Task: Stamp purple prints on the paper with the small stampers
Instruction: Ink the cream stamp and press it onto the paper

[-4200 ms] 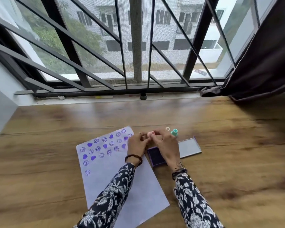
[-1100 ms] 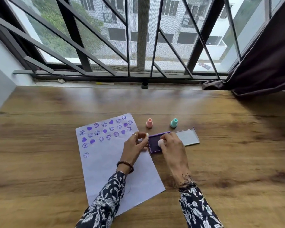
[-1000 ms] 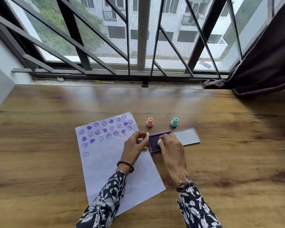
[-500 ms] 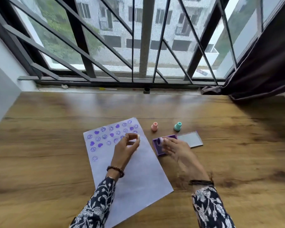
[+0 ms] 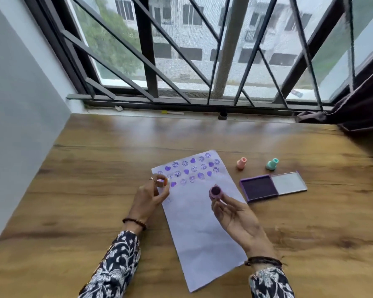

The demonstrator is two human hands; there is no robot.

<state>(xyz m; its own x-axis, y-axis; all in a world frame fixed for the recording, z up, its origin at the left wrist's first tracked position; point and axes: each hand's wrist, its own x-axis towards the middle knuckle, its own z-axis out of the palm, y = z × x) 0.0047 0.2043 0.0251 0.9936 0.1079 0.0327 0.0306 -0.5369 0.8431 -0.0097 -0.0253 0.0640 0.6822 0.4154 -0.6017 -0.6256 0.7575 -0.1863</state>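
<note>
A white paper [image 5: 200, 224] lies on the wooden table [image 5: 95, 190], its top rows filled with purple hearts and smiley prints. My right hand [image 5: 235, 214] holds a small pink stamper [image 5: 215, 192] above the paper's middle, its inked purple face turned up toward me. My left hand [image 5: 150, 195] pinches a small pale object [image 5: 163, 182], likely a stamper cap, over the paper's left edge. The open purple ink pad [image 5: 259, 187] with its clear lid [image 5: 288, 183] lies to the right of the paper.
A peach stamper [image 5: 241, 163] and a teal stamper [image 5: 272, 164] stand behind the ink pad. A barred window [image 5: 202, 61] runs along the table's far edge, a grey wall [image 5: 15, 115] at left, a dark curtain [image 5: 362, 104] at right.
My right hand has lifted the stamper off the ink pad and carried it left over the paper, face up. My left hand has shifted left to the paper's edge.
</note>
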